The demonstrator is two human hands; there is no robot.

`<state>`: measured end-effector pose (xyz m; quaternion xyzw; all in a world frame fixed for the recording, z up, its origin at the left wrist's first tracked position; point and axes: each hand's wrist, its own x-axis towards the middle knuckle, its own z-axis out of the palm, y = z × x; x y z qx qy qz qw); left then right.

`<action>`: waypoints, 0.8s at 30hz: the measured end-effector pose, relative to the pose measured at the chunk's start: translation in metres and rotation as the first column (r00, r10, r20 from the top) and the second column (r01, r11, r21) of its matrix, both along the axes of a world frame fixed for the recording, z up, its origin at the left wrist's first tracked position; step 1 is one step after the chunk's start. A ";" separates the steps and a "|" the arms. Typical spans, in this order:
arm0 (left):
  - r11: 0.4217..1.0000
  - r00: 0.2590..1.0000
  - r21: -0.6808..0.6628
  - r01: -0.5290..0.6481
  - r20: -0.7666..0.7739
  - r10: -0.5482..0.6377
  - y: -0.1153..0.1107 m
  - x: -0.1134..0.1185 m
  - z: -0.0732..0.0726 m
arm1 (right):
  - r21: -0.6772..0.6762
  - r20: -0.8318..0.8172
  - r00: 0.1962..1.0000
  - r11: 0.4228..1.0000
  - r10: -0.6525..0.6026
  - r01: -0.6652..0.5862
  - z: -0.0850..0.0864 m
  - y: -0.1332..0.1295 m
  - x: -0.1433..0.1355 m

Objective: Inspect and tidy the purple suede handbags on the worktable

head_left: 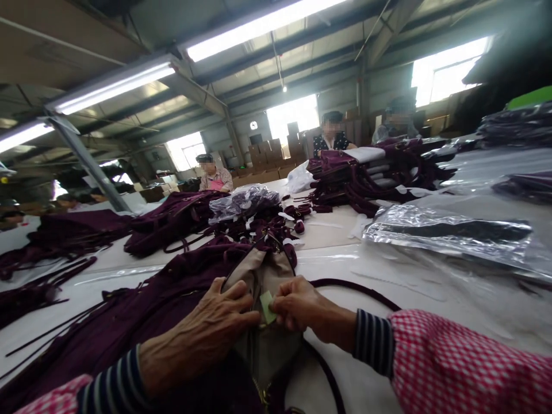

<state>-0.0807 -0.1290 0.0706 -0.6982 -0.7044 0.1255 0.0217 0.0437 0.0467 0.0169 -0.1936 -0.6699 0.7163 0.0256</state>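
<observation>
A dark purple bag [172,287] lies on the table before me, its zipped mouth spread so that the beige lining [282,267] shows. My left hand [207,322] rests over the left edge of the mouth, fingers bent onto the lining and gripping the bag there. Pinched between the thumb and fingers of my right hand [302,305] is a small pale green tag [267,306], held over the lining. My left fingertips come close to this tag. A bag strap [357,284] curves out to the right, behind my right wrist.
Beyond the bag lie small purple strap pieces [259,224] and a crumpled clear plastic bundle [245,201]. Purple bags are piled at left [168,221] and right [357,172]. A plastic-wrapped item [452,233] lies at right. Several people sit across the table.
</observation>
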 end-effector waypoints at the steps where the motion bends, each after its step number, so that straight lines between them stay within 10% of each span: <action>1: 1.000 1.000 -0.006 0.003 0.009 -0.002 0.000 0.000 0.000 | -0.005 0.013 1.000 1.000 0.016 -0.015 -0.004 -0.004 -0.007; 17: 0.997 0.997 0.034 0.070 0.030 -0.071 -0.002 0.002 0.002 | 0.285 0.064 0.997 0.957 0.039 -0.056 -0.011 -0.011 -0.044; 24: 0.999 1.000 0.047 0.007 -0.009 -0.006 0.001 0.012 0.015 | 0.678 -0.074 0.992 0.724 -0.101 0.124 -0.008 -0.014 -0.046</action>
